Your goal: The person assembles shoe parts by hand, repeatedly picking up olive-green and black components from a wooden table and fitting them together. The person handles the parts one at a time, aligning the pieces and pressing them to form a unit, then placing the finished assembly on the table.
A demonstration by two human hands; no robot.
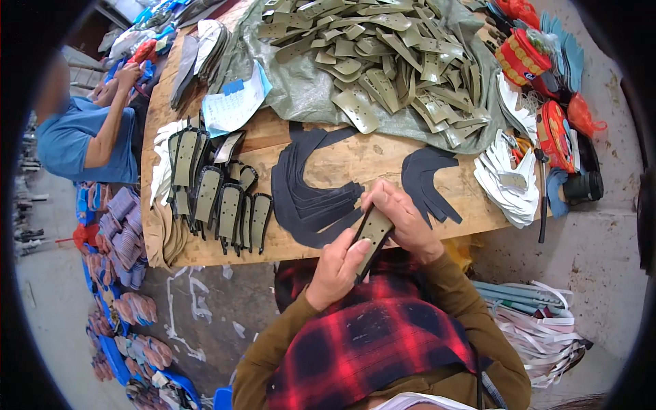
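Two hands, left hand (337, 268) and right hand (402, 217), grip an olive strap piece (372, 236) over the wooden table (342, 164).

Far: heap of olive cut pieces (383, 61) on a grey-green sheet (301, 89). Left: paper sheet (236, 102), person in blue shirt (82, 137). Right: white cut pieces (509, 181), possibly red bags (523, 55).

The person wears olive-brown long sleeves that end at the wrists just behind the bare left hand (336, 270) and bare right hand (403, 219), with a red-and-black checked cloth lying over the lap below both hands between the forearms.
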